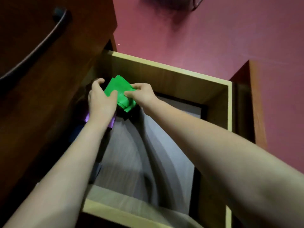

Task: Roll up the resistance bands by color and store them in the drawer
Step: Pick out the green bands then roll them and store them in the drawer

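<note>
**Green band in far-left corner of drawer, both grips on it**

Head view looks down into the open drawer [164, 64]: light wood walls, grey bottom. Both bare forearms reach in from the near edge.

Green band [119, 87] is a flat folded/rolled bundle, tilted, at the drawer's far-left corner. Can't tell if it rests on what's beneath or is held just above it.

Left grip [102, 100]: holds the band's left side. Thumb lies across the green face, fingers curl round the far-left edge into the dark corner. Fingertips mostly hidden.

Right grip [143, 94]: pinches the band's right edge btw thumb and curled fingers, knuckles up. The 2 grips sit close together, w/ only a bit of green showing between them.

Purple band [112, 123] lies under the left wrist against the drawer's left wall, just nearer the camera than the green one; only its shiny edges show. Something black [129, 116] sits right under the green bundle's near end, too dark to make out. A dark bluish shape further along the left wall is also too dim to name.

Left of the drawer: dark brown cabinet front [74, 46] w/ a curved dark handle [41, 41]. Right of it: reddish-brown front panel [256, 104]. Floor [197, 38] is dull pink-red.
</note>
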